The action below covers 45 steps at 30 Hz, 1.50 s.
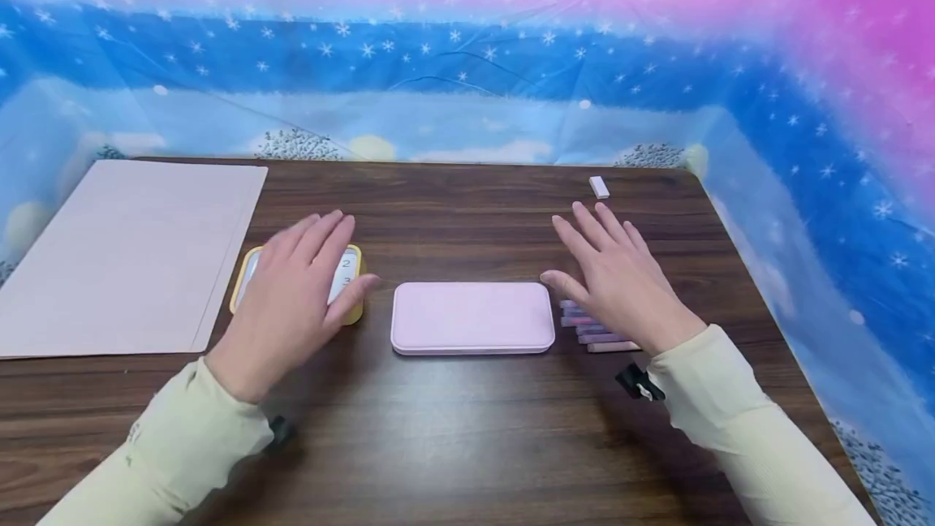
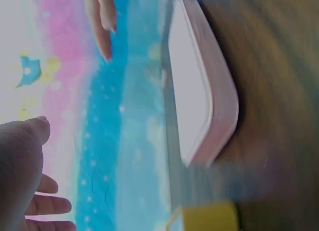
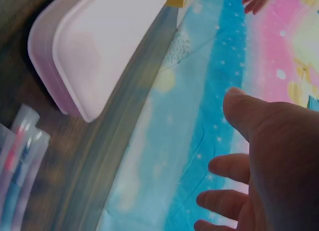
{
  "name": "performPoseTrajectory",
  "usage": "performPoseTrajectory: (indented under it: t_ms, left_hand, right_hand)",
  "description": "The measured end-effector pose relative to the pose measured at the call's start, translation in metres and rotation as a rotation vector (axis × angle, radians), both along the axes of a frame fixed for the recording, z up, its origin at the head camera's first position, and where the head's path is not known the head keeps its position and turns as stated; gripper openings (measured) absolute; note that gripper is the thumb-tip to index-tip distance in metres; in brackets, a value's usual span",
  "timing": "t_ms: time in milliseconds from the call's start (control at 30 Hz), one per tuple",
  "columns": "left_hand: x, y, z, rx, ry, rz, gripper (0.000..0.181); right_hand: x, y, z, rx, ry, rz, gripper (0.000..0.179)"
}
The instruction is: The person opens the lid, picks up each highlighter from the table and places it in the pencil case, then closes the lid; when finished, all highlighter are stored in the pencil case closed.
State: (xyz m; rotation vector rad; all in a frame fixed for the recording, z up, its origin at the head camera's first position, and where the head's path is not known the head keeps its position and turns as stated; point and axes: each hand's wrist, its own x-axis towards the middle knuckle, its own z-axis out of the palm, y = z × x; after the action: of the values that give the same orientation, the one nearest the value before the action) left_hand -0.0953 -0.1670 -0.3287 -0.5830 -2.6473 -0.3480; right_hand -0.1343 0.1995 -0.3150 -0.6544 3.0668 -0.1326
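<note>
My left hand (image 1: 295, 299) hovers with fingers spread above a yellow-rimmed case (image 1: 355, 315) whose pale top bears numbers. Most of that top is hidden under the hand. On the right, my other hand (image 1: 621, 278) is held out, fingers straight and thumb apart, over a row of slim pens (image 1: 601, 339) in purple and pink tones. Between the hands lies a closed pale pink pencil case (image 1: 472, 316) with rounded corners. Both wrist views show the pencil case (image 2: 192, 86) apart from the fingers. Neither hand holds anything.
A large pale folder or sheet stack (image 1: 139, 258) lies at the left of the dark wood table (image 1: 438, 445). Near the back right edge sits a small white eraser (image 1: 599, 187). A pink and blue snowflake cloth (image 1: 453, 47) hangs around the table's back and right sides.
</note>
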Motion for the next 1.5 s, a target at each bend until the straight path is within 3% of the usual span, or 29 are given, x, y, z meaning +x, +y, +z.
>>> performPoseTrajectory:
  t_ms: [67,167,267,367,533,833,1067,1500]
  left_hand:
    - [0.010,0.006,-0.001,0.073,0.029,-0.048,0.063]
    - [0.029,0.018,-0.011,0.162,-0.003,-0.075,0.062]
    - [0.046,0.031,-0.027,0.230,-0.075,-0.055,0.065]
    - [0.055,0.042,-0.046,0.284,-0.189,0.003,0.068]
    - [0.055,0.049,-0.068,0.363,-0.357,0.108,0.071]
    - [0.043,0.058,-0.082,0.333,-0.424,0.169,0.072]
    - [0.041,0.067,-0.084,0.303,-0.417,0.211,0.068]
    - [0.043,0.070,-0.093,0.306,-0.360,0.252,0.068]
  right_hand:
    - [0.004,0.000,0.000,-0.005,0.018,0.038,0.074]
    - [0.010,-0.001,-0.002,-0.004,0.047,0.109,0.073]
    - [0.014,-0.004,-0.007,-0.010,0.078,0.199,0.073]
    - [0.015,-0.007,-0.017,-0.014,0.094,0.281,0.072]
    - [0.015,-0.012,-0.034,-0.004,0.058,0.353,0.074]
    - [0.016,-0.010,-0.049,0.011,-0.044,0.376,0.079]
    - [0.012,-0.010,-0.051,0.019,-0.034,0.390,0.075]
    - [0.005,-0.019,-0.049,-0.006,-0.165,0.375,0.072]
